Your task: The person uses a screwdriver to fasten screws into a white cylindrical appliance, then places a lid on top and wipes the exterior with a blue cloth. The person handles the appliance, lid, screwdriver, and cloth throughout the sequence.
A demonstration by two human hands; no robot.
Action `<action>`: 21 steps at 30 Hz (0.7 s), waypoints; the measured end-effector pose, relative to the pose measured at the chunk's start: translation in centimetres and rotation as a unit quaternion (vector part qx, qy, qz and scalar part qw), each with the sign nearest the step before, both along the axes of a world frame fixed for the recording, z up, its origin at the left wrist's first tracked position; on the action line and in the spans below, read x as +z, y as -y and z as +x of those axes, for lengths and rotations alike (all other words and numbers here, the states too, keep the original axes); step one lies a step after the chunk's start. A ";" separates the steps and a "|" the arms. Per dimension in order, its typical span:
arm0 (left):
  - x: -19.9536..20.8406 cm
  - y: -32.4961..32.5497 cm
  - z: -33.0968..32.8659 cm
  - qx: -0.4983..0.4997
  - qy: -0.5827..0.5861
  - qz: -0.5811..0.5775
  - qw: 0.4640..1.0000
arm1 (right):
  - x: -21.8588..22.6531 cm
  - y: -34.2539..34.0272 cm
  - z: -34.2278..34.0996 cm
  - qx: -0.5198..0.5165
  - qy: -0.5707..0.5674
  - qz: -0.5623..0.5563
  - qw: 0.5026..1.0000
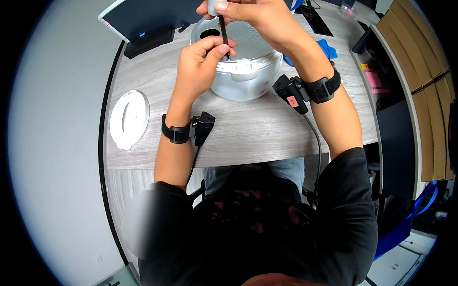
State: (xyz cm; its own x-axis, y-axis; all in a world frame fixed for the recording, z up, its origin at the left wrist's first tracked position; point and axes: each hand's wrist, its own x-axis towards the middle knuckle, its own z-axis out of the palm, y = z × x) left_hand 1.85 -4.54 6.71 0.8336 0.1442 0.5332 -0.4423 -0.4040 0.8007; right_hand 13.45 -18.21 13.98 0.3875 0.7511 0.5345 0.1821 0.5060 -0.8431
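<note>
A white rounded appliance point(245, 86), like a cooker with its top cover off, stands at the far middle of the table. Its top is grey metal with a dark round hole on the left. My right hand point(265, 19) grips the pale handle of a screwdriver point(223, 27) above it. The dark shaft slants down to the near rim, just left of the front latch point(244, 70). Low on that shaft, my left hand point(198, 59) pinches with thumb and fingers. The tip meets the rim area; whether a screw sits there I cannot make out.
A white oval cover point(130, 119) lies at the table's left. Behind it stands a screen point(157, 19) on a black base. A blue cloth point(327, 49) is right of the appliance. Cables hang from both wrist devices. Shelves and cardboard boxes point(424, 95) line the right side.
</note>
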 end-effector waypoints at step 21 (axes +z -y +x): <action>-1.2 0.5 0.3 0.003 0.030 -0.052 0.998 | -0.4 0.0 -0.3 -0.011 0.011 -0.024 1.000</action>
